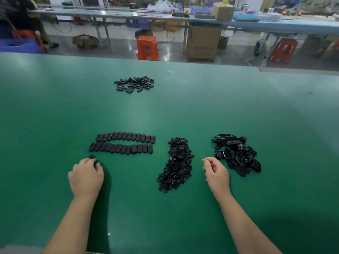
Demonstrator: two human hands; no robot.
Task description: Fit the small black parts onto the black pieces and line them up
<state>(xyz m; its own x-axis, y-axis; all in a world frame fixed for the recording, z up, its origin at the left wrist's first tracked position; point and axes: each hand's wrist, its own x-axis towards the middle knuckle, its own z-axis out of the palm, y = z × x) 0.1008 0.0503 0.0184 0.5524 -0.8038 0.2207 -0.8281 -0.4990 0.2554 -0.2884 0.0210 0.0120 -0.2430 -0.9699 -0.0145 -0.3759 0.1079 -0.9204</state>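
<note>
Curled over the green table (55,107), my left hand (85,176) pinches one finished black piece (92,156) at its fingertips, setting it down to start a third row. Just beyond that hand lie two full rows of assembled pieces (122,143), side by side and neatly lined up. To its right, between my hands, sits the heap of small black parts (176,165), still large. My right hand (216,173) hangs loosely curled, holding nothing as far as I can tell, just beside the pile of unfitted black pieces (236,154). By my judgement much work remains.
</note>
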